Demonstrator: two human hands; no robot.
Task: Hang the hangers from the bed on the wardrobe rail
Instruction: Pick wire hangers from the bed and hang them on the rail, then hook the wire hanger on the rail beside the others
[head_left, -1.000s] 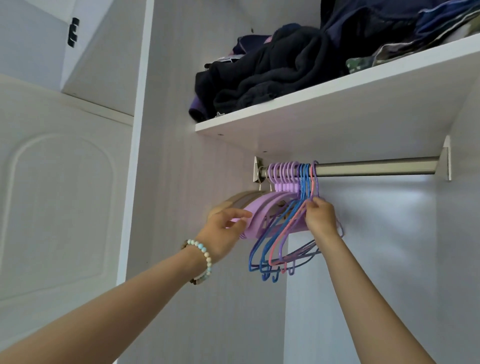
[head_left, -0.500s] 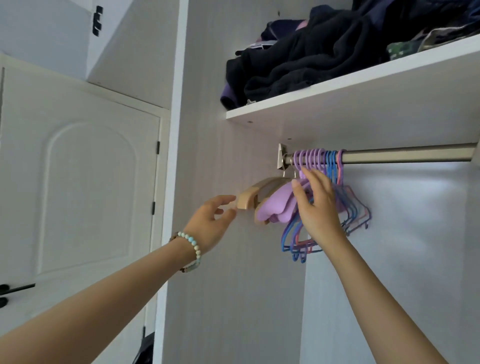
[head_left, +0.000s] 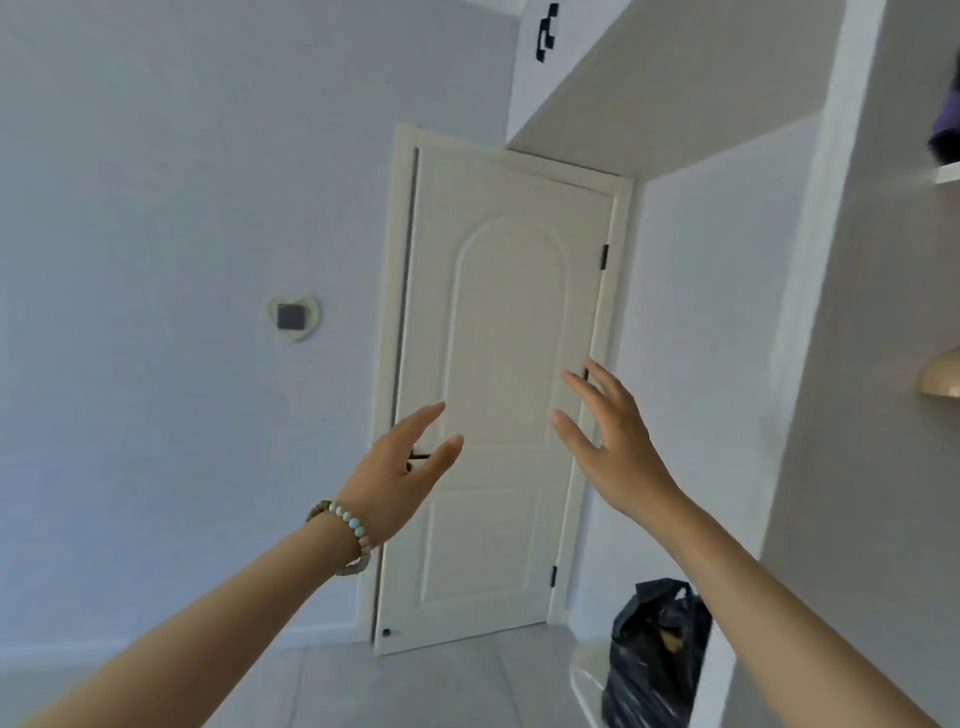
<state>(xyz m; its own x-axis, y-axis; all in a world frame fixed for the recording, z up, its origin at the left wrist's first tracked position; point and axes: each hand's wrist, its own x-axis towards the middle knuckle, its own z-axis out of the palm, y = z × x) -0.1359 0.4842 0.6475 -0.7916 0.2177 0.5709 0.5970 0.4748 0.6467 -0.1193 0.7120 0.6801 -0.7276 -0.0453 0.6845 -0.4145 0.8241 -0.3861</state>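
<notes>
Just behind the left hand (head_left: 400, 467), a bracelet (head_left: 345, 530) of round beads in pale turquoise, cream and brown circles the wrist, while the arm behind the right hand (head_left: 618, 441) is bare.

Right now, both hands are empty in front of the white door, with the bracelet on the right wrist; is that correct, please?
Not quite: the head view shows the bracelet on the left wrist. The left hand and right hand are empty before the white door.
</notes>
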